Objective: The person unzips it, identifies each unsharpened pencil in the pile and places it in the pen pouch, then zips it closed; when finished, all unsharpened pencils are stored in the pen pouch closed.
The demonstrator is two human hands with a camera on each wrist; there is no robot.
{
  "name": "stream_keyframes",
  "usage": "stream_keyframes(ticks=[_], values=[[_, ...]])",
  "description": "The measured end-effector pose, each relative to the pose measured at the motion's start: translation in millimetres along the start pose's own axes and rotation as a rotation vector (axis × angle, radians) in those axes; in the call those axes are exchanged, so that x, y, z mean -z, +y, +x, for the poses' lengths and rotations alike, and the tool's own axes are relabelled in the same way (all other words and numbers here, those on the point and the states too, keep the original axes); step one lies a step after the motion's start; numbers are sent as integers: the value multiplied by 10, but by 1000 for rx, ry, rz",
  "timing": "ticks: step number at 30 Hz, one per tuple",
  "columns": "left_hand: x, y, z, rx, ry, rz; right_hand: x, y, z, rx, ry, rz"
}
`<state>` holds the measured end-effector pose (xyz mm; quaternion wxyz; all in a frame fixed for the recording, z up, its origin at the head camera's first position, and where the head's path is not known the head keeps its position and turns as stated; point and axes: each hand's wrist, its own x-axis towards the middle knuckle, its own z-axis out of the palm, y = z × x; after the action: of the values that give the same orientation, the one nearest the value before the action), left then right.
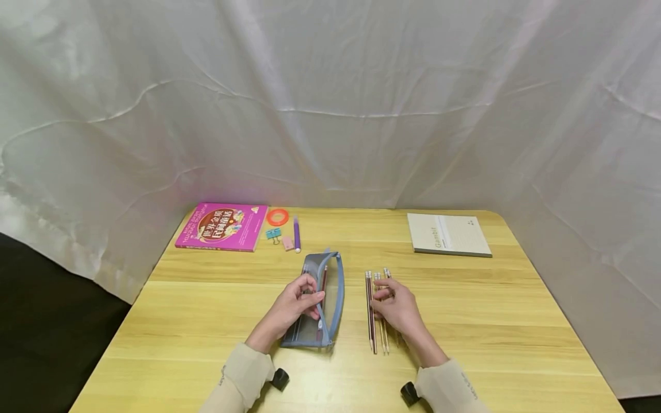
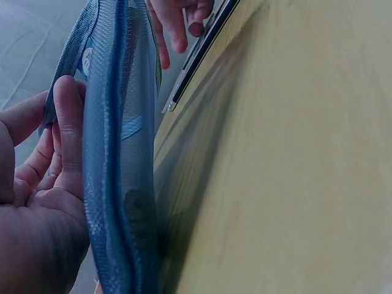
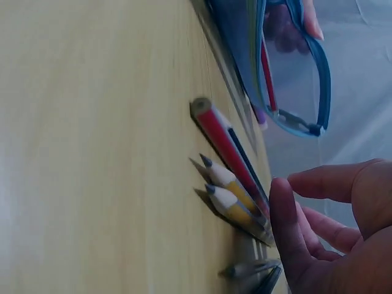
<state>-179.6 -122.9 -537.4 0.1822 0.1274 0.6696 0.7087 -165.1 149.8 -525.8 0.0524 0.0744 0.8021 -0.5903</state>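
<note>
Blue mesh pencil case lying mid-table, mouth held apart by the left hand, fingers curled on its upper edge. Right hand resting loose-fingered on the pencils just beside, nothing pinched yet. Best to pinch one pencil near its middle, keep the mouth wide, and slide it in lengthwise beside the red one already inside.

A staged recording set for desk work: crumpled white fabric sheeting screens off the back and both sides of a pale wooden table. Beyond the hands lie school supplies, a pink paperback book and a grey-green notebook.
</note>
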Motion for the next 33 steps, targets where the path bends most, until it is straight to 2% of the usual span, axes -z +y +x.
stream_keyframes(ticks=[8,23,33], values=[[7,4,-7,-3,-1,-2,-62,18,-5,17,41,-57],[3,4,-1,4,0,-6,7,100,62,17,83,-116],[6,1,5,2,9,-7,34,65,60,20,83,-229]])
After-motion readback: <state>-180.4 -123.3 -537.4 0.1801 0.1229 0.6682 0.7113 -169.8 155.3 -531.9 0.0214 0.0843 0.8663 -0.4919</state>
